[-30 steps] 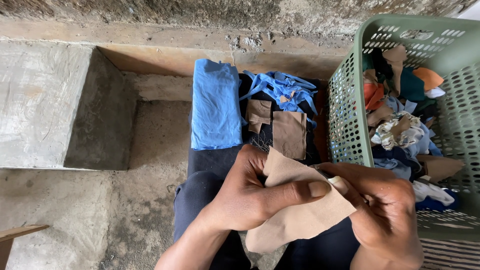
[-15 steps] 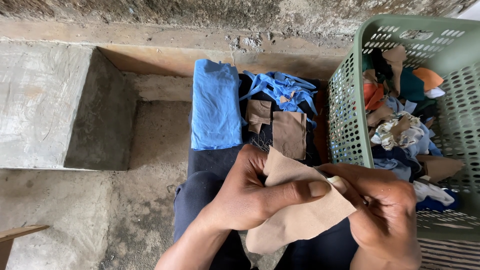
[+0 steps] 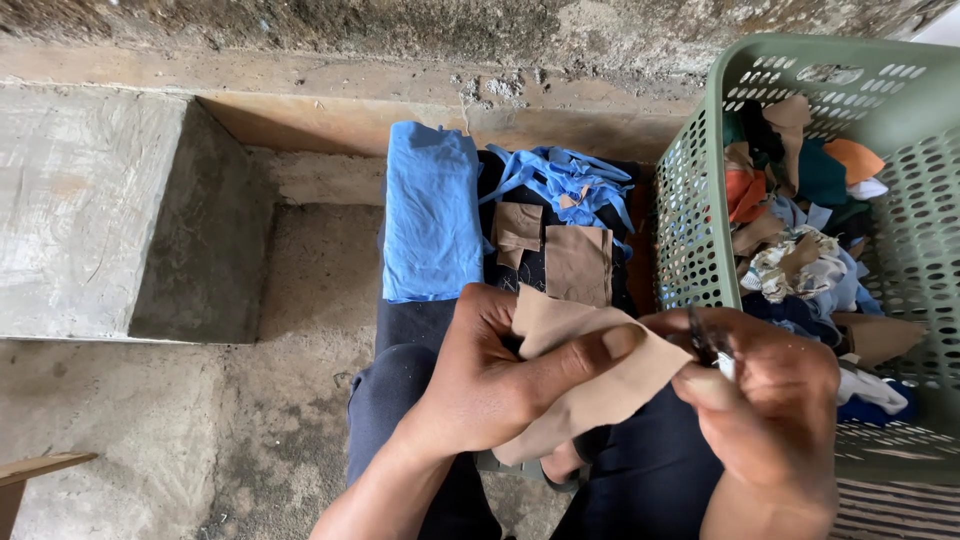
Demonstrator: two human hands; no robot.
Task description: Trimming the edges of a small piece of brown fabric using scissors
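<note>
My left hand (image 3: 490,385) grips a tan piece of cloth (image 3: 590,375) in front of me, thumb pressed along its top fold. My right hand (image 3: 770,420) pinches the cloth's right edge, and a thin dark object (image 3: 700,335) sticks up between its fingers; I cannot tell what it is. Both hands hover above my dark trouser legs (image 3: 400,400). Beyond them, on a dark cloth, lie a folded blue cloth (image 3: 432,210), a crumpled blue cloth (image 3: 565,180) and two small brown cut pieces (image 3: 578,262).
A green perforated plastic basket (image 3: 700,130) stands at the right, filled with several mixed cloth scraps. A concrete block (image 3: 90,210) is at the left, a rough wall runs along the back, and a wooden edge (image 3: 35,470) shows at the bottom left.
Barely anything: both hands stay on the tan cloth in the same place, with only a slight shift of my right fingers.
</note>
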